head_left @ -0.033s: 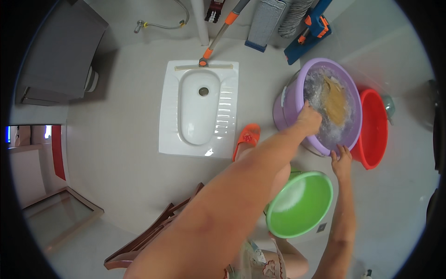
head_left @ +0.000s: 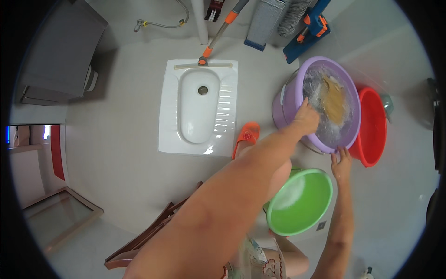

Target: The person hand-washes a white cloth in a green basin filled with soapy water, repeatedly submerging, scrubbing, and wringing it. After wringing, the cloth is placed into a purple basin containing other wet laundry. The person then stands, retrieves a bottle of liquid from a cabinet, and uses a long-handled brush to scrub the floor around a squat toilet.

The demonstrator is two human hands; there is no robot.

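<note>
A round purple bucket (head_left: 281, 109) holds churned, bubbly water. Just under the surface lies a tan, cloth-like piece (head_left: 333, 102) whose kind I cannot make out. At the bucket's left rim, my left hand (head_left: 307, 121) is closed, one finger stretched along the edge. My right hand (head_left: 343, 167) grips the near rim with its fingers over the edge. Neither hand touches the tan piece. A green bucket (head_left: 304, 207), tilted toward me, stands between my leg and right forearm, with a whitish patch inside. Behind the purple bucket on the right sits a red basin (head_left: 373, 128).
A white squat toilet (head_left: 169, 111) is set in the floor on the left, and a mop pole (head_left: 218, 37) reaches its far edge. Flat mop heads (head_left: 266, 23) lean at the back wall. My orange slipper (head_left: 248, 132) is beside the toilet. A brown wooden chair (head_left: 153, 237) is near me.
</note>
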